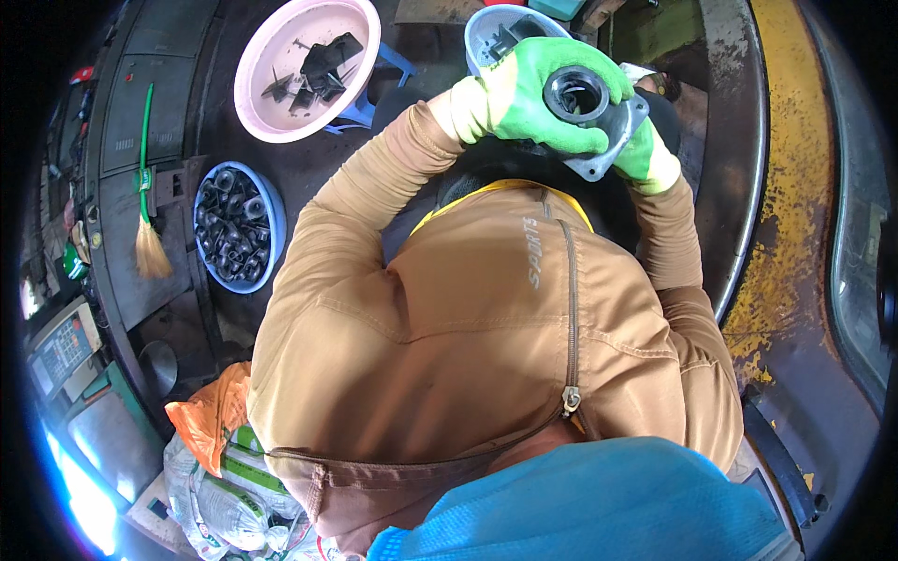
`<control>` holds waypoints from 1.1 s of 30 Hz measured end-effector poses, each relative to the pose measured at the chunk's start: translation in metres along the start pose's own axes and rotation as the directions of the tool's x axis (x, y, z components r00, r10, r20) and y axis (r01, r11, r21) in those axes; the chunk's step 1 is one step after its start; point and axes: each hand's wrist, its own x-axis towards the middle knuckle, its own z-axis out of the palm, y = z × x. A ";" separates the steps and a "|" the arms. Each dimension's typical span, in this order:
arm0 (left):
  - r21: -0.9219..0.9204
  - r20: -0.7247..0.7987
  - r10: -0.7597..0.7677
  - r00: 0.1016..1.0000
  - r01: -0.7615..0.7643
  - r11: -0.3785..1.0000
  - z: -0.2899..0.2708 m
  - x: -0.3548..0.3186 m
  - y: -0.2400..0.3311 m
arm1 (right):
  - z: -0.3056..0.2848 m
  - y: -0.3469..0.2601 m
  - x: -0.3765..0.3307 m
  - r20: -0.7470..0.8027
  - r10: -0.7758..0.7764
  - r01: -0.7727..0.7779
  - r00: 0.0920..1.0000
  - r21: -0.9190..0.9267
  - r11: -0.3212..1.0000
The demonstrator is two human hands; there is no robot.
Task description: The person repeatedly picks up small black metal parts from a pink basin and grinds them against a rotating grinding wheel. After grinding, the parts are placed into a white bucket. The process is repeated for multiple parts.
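Observation:
Both of my hands wear bright green gloves and are raised together ahead of my chest. My left hand (526, 101) is closed round a black ring-shaped part (554, 92), whose round opening faces up. Under and beside the ring shows a grey metal flange (619, 129) with holes at its corners. My right hand (647, 157) grips this flange from the right side, with most of its fingers hidden behind it. Whether the ring and the flange are joined or only held against each other, I cannot tell. Just beyond my left hand stands a light blue basin (475, 42) with dark parts inside.
A pink basin (251, 79) holding flat black pieces rests on a blue stool (398, 64). Further left, a blue tub (279, 222) is full of black round parts. A worn yellow metal edge (781, 178) runs along my right. Sacks (224, 500) lie at the lower left.

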 end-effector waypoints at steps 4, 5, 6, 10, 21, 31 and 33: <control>-0.103 0.176 0.070 0.982 -0.052 0.993 0.000 0.002 -0.010 | -0.001 0.014 -0.006 0.150 -0.182 0.234 0.972 -0.511 0.827; -0.154 0.229 0.105 0.968 -0.070 0.986 0.000 0.004 -0.012 | 0.004 0.014 -0.010 0.123 -0.061 0.095 0.991 -0.292 0.952; -0.090 0.289 0.134 0.948 -0.113 0.990 -0.003 0.005 -0.013 | 0.007 0.014 -0.010 0.104 0.082 -0.060 0.991 -0.193 0.979; -0.002 0.195 0.032 0.980 -0.032 0.999 -0.016 0.011 -0.013 | 0.017 0.014 0.004 -0.075 0.029 -0.012 0.997 0.222 0.975; 0.328 -0.557 0.217 0.802 -0.028 0.944 0.037 0.010 -0.019 | 0.054 0.005 0.029 -0.641 0.301 0.293 0.706 0.652 0.699; 0.146 -0.311 0.046 0.949 0.000 0.989 0.013 0.005 0.001 | 0.015 -0.018 0.014 -0.285 0.066 -0.094 0.956 -0.087 0.992; 0.193 -0.266 0.071 0.961 -0.019 0.981 0.010 0.005 0.000 | 0.008 -0.019 0.011 -0.190 0.082 -0.096 0.978 -0.063 0.993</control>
